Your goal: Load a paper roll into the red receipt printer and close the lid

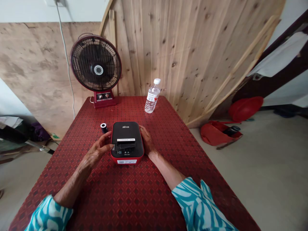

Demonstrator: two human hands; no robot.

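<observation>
A receipt printer [125,133] with a black lid and a red base lies flat on the red patterned table [120,199]. My left hand [99,148] holds its left side, with the thumb at the edge of the lid by the front corner. Along the opposite side, my right hand [147,141] is curled against the red base, its fingers partly hidden by the printer. A dark slot with a white label strip above it crosses the lid, and small buttons sit below. Just left of the printer stands a small dark paper roll [104,129] with a white end.
A dark red fan [98,69] stands at the table's back left corner. Behind the printer, to the right, is a clear plastic bottle [152,98] with a white cap. Wooden boards [178,57] rise behind the table. A red bag [214,134] rests on the floor to the right.
</observation>
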